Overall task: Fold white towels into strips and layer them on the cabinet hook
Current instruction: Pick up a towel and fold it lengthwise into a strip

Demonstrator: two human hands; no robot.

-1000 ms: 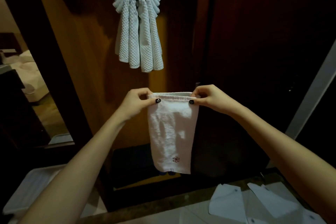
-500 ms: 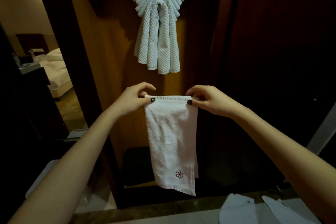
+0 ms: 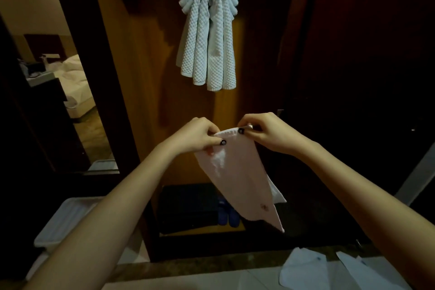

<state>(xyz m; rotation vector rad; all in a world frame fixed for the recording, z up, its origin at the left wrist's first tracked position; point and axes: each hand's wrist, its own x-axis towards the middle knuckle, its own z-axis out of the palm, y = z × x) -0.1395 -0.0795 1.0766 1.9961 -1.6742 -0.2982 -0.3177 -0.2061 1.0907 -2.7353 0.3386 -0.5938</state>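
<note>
Both hands (image 3: 197, 136) pinch towel (image 3: 237, 179), hanging down-right.

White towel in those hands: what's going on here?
A person is folding a small white towel in mid-air, the left hand and right hand each pinching its top edge close together. Its lower part hangs slanted. Above, folded towels already hang layered on the wooden cabinet. More white cloths lie on the counter below.

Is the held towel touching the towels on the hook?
Apart. The head view shows bare cabinet wood between the held towel and the hanging towels.
</note>
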